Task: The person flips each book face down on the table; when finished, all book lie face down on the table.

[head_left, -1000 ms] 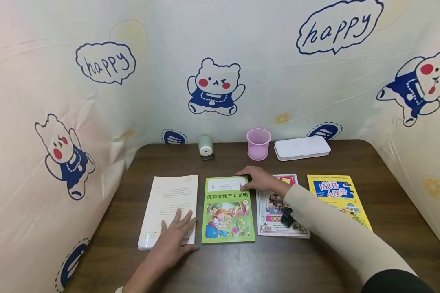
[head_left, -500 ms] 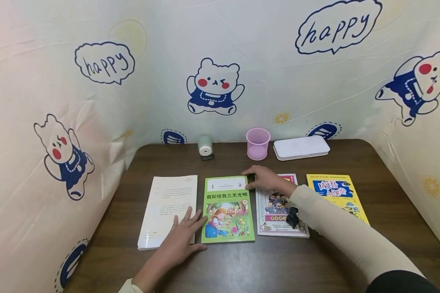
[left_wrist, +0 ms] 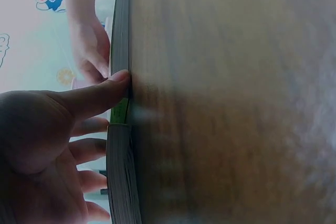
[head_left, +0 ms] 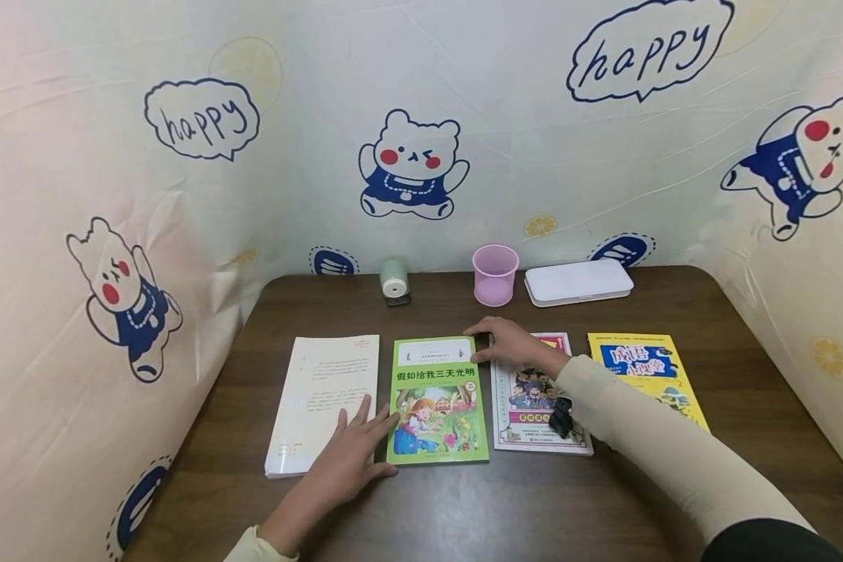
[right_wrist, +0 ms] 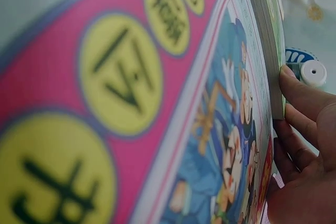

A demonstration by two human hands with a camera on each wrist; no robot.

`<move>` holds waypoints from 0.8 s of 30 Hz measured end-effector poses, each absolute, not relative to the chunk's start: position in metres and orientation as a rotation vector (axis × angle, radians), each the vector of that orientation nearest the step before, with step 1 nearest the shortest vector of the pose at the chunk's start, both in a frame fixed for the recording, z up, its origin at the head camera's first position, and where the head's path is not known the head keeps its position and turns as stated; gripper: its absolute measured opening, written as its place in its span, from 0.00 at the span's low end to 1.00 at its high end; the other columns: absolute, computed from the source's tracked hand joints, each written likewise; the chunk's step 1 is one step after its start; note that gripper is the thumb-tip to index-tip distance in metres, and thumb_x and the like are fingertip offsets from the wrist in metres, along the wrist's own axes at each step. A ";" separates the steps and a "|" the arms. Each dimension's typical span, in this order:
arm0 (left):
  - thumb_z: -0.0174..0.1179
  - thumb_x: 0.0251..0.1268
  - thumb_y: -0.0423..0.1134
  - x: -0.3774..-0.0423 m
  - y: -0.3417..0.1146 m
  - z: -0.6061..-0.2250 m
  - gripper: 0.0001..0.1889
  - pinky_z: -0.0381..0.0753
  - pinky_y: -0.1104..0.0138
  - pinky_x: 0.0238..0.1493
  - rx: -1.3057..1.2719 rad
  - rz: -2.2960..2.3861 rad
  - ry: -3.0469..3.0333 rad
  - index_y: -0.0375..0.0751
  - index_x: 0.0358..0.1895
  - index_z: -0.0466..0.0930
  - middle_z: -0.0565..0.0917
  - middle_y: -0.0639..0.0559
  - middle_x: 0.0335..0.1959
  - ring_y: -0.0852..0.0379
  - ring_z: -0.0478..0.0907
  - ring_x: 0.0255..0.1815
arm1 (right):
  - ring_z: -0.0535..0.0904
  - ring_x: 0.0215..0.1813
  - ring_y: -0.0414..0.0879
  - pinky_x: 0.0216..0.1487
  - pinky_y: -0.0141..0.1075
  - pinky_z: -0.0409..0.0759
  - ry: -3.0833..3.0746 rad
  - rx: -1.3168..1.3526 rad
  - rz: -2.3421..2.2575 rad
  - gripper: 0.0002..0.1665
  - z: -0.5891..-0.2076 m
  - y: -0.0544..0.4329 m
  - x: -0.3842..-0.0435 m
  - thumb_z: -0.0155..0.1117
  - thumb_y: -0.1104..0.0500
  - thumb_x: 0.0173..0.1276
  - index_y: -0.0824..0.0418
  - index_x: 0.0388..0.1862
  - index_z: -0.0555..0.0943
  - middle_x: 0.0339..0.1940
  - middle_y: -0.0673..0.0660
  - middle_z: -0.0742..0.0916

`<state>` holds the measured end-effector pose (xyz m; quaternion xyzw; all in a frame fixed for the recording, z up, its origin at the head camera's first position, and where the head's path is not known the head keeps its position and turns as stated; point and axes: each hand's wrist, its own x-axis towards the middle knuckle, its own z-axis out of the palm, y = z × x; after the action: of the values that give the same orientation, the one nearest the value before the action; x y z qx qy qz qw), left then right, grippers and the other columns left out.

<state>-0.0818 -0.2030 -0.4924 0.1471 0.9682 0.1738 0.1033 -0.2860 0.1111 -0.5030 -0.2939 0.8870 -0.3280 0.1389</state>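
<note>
Study-like corner: wooden desk (head_left: 435,507), books (head_left: 439,421), cartoon-printed cloth (head_left: 302,195).

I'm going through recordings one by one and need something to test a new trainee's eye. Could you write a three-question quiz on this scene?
1. What stands between the mint-green device and the white case at the back of the table?
2. True or false: the right hand touches the yellow book.
3. Which corner of the green book is nearest the left hand's thumb? A) upper right B) lower left C) lower right

Key: 1. The pink cup. 2. False; the right hand touches the green book. 3. B.
</note>
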 end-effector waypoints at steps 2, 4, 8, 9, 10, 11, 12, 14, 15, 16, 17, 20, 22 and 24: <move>0.76 0.57 0.52 -0.082 -0.202 -0.491 0.42 0.45 0.31 0.77 0.430 0.522 2.851 0.46 0.75 0.72 0.69 0.42 0.77 0.36 0.48 0.84 | 0.77 0.64 0.55 0.66 0.52 0.75 2.560 -0.846 -0.962 0.33 -0.503 0.111 -0.286 0.77 0.52 0.65 0.57 0.68 0.81 0.61 0.58 0.83; 0.77 0.57 0.52 -0.082 -0.202 -0.491 0.42 0.45 0.31 0.77 0.429 0.539 2.846 0.45 0.75 0.72 0.69 0.41 0.77 0.36 0.48 0.84 | 0.77 0.64 0.55 0.67 0.53 0.75 2.558 -0.849 -0.972 0.33 -0.503 0.111 -0.285 0.77 0.52 0.65 0.58 0.67 0.81 0.61 0.59 0.83; 0.77 0.57 0.50 -0.083 -0.201 -0.490 0.41 0.47 0.32 0.77 0.420 0.586 2.836 0.43 0.74 0.73 0.69 0.40 0.77 0.36 0.48 0.84 | 0.77 0.64 0.56 0.67 0.53 0.74 2.562 -0.856 -0.978 0.32 -0.503 0.111 -0.284 0.78 0.52 0.65 0.59 0.67 0.82 0.61 0.59 0.83; 0.77 0.57 0.49 -0.083 -0.201 -0.490 0.41 0.47 0.33 0.77 0.418 0.600 2.832 0.43 0.74 0.73 0.69 0.40 0.77 0.36 0.48 0.84 | 0.77 0.64 0.56 0.67 0.53 0.74 2.563 -0.853 -0.981 0.32 -0.503 0.111 -0.284 0.78 0.52 0.65 0.59 0.67 0.82 0.61 0.59 0.83; 0.78 0.57 0.49 -0.083 -0.201 -0.490 0.41 0.48 0.34 0.78 0.415 0.622 2.826 0.42 0.74 0.73 0.68 0.40 0.77 0.36 0.48 0.84 | 0.77 0.64 0.56 0.67 0.53 0.74 2.563 -0.849 -0.983 0.32 -0.502 0.111 -0.284 0.78 0.53 0.65 0.59 0.67 0.82 0.61 0.59 0.83; 0.78 0.57 0.48 -0.083 -0.201 -0.490 0.41 0.48 0.35 0.78 0.409 0.645 2.818 0.42 0.74 0.73 0.68 0.40 0.77 0.36 0.48 0.84 | 0.77 0.64 0.56 0.67 0.53 0.74 2.563 -0.846 -0.985 0.32 -0.502 0.111 -0.284 0.78 0.53 0.65 0.59 0.67 0.82 0.61 0.59 0.83; 0.78 0.57 0.47 -0.083 -0.201 -0.489 0.41 0.49 0.36 0.78 0.404 0.672 2.809 0.41 0.74 0.73 0.68 0.40 0.77 0.36 0.48 0.84 | 0.77 0.65 0.56 0.68 0.53 0.74 2.563 -0.843 -0.988 0.32 -0.502 0.111 -0.284 0.78 0.53 0.65 0.59 0.67 0.82 0.62 0.60 0.83; 0.77 0.58 0.47 -0.083 -0.201 -0.489 0.40 0.50 0.38 0.79 0.384 0.723 2.788 0.42 0.74 0.73 0.67 0.41 0.78 0.37 0.48 0.84 | 0.77 0.65 0.56 0.68 0.53 0.73 2.560 -0.835 -0.993 0.32 -0.502 0.111 -0.284 0.78 0.54 0.65 0.59 0.67 0.82 0.62 0.60 0.83; 0.77 0.58 0.46 -0.083 -0.201 -0.488 0.40 0.51 0.39 0.79 0.375 0.750 2.778 0.42 0.74 0.73 0.67 0.42 0.78 0.37 0.48 0.84 | 0.76 0.65 0.56 0.68 0.53 0.73 2.559 -0.830 -0.996 0.32 -0.502 0.112 -0.284 0.78 0.54 0.65 0.59 0.67 0.81 0.63 0.60 0.83; 0.77 0.58 0.46 -0.083 -0.202 -0.487 0.40 0.51 0.39 0.79 0.366 0.781 2.768 0.42 0.74 0.73 0.66 0.43 0.78 0.38 0.48 0.84 | 0.76 0.66 0.56 0.68 0.53 0.73 2.559 -0.829 -0.996 0.32 -0.502 0.112 -0.284 0.78 0.54 0.65 0.59 0.67 0.81 0.63 0.60 0.83; 0.77 0.59 0.46 -0.083 -0.202 -0.486 0.40 0.52 0.39 0.79 0.356 0.807 2.758 0.43 0.75 0.72 0.66 0.44 0.79 0.38 0.48 0.84 | 0.76 0.66 0.56 0.68 0.53 0.73 2.558 -0.826 -0.997 0.32 -0.503 0.112 -0.284 0.77 0.54 0.65 0.59 0.67 0.81 0.63 0.60 0.83; 0.76 0.60 0.46 -0.083 -0.204 -0.484 0.40 0.54 0.38 0.78 0.341 0.893 2.734 0.45 0.76 0.71 0.64 0.46 0.80 0.39 0.50 0.84 | 0.76 0.65 0.56 0.68 0.53 0.73 2.556 -0.818 -0.998 0.32 -0.504 0.112 -0.285 0.77 0.54 0.66 0.58 0.67 0.81 0.63 0.60 0.82; 0.76 0.60 0.45 -0.082 -0.204 -0.482 0.40 0.56 0.39 0.78 0.338 0.962 2.713 0.46 0.76 0.70 0.63 0.47 0.81 0.40 0.51 0.83 | 0.76 0.65 0.56 0.67 0.53 0.73 2.555 -0.816 -1.003 0.32 -0.504 0.113 -0.285 0.77 0.54 0.66 0.58 0.67 0.81 0.63 0.60 0.82; 0.76 0.60 0.44 -0.082 -0.204 -0.480 0.41 0.58 0.41 0.77 0.336 1.043 2.688 0.46 0.77 0.70 0.62 0.47 0.81 0.42 0.54 0.83 | 0.76 0.64 0.56 0.67 0.53 0.73 2.553 -0.819 -1.007 0.32 -0.504 0.113 -0.285 0.77 0.54 0.65 0.58 0.67 0.81 0.63 0.60 0.82</move>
<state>-0.0821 -0.2045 -0.4802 0.1150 0.9195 0.3566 0.1191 -0.2854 0.1131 -0.5044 -0.2832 0.8829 -0.3481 0.1382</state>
